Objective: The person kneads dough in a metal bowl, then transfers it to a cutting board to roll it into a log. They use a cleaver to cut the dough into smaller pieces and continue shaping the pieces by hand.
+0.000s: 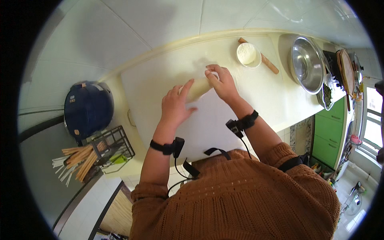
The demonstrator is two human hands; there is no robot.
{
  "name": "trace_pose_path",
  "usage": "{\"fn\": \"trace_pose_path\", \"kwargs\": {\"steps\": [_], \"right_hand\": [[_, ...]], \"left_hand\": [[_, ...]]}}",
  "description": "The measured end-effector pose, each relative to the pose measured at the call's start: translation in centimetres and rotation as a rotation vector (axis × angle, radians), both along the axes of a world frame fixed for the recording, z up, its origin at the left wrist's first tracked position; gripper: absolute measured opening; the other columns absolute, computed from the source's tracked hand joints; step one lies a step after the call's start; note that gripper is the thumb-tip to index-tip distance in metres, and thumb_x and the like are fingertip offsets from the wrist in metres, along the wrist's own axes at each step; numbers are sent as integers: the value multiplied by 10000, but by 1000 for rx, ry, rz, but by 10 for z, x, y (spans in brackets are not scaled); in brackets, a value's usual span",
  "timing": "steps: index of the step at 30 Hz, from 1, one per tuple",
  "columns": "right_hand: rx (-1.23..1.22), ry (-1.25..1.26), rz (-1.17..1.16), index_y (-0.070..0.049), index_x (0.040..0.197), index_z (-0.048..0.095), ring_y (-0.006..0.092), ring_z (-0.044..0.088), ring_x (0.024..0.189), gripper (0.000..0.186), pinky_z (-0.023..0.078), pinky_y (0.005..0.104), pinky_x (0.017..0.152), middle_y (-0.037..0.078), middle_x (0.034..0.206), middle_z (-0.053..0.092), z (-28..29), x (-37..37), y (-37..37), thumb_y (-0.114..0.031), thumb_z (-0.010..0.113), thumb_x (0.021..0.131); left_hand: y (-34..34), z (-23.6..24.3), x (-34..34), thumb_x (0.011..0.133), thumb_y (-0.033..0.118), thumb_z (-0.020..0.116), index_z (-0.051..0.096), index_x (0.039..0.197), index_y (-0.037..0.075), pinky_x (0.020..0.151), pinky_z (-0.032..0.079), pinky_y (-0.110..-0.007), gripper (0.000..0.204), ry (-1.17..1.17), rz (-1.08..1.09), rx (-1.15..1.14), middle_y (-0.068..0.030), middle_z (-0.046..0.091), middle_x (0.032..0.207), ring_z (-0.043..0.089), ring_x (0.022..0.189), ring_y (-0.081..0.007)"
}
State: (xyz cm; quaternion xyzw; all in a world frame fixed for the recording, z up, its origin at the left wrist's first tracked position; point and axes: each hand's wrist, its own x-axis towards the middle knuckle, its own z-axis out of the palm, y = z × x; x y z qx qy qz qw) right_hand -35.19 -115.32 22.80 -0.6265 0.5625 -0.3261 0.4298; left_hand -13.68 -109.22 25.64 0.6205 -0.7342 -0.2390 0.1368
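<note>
A pale log of dough lies on a white board between the hands, slanting from near left to far right. The left hand touches its left end, fingers open, thumb apart; the right hand curves over the other end, its grip unclear.

A pale counter runs along the wall and carries a large white board, on which lies a thick roll of pale dough, partly hidden from above, near the middle. Toward the board's far right stands a small white bowl of flour, with a wooden rolling pin slanting behind it, partly covered by it. On the counter right of the board sits a wide metal bowl, with a dish of dark greens just beside it, while a dark blue appliance stands at the left end.
</note>
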Motion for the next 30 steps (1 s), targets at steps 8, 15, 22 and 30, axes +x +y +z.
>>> {"fn": "trace_pose_path", "kwargs": {"steps": [8, 15, 22, 30], "right_hand": [[345, 44, 13, 10, 1233, 718, 403, 667, 1183, 679, 540, 455, 999, 268, 1193, 740, 13, 15, -9, -598, 725, 929], [55, 347, -5, -39, 1125, 771, 378, 641, 1126, 493, 517, 495, 971, 225, 1069, 743, 5, 48, 30, -501, 679, 980], [-250, -30, -39, -22, 977, 722, 308, 473, 837, 145, 421, 430, 756, 116, 881, 523, 27, -8, 149, -129, 630, 1008], [-435, 388, -51, -73, 1129, 682, 351, 603, 1128, 219, 421, 495, 979, 137, 1183, 661, -50, 3, 97, -229, 596, 1002]], "left_hand": [[62, -30, -35, 922, 336, 858, 630, 1389, 15, 1032, 538, -446, 610, 1015, 512, 547, -190, 697, 1278, 663, 1192, -407], [62, -38, -50, 1147, 412, 472, 658, 1361, -45, 1064, 488, -390, 537, 1123, 654, 270, -179, 676, 1337, 620, 1218, -279], [115, -13, -89, 1129, 253, 413, 695, 1204, -26, 1007, 508, -448, 404, 836, 274, -178, -206, 716, 1212, 669, 1135, -393], [55, -62, -89, 1084, 164, 464, 636, 1420, -24, 1111, 459, -553, 421, 380, 184, -499, -220, 695, 1353, 637, 1271, -429]]}}
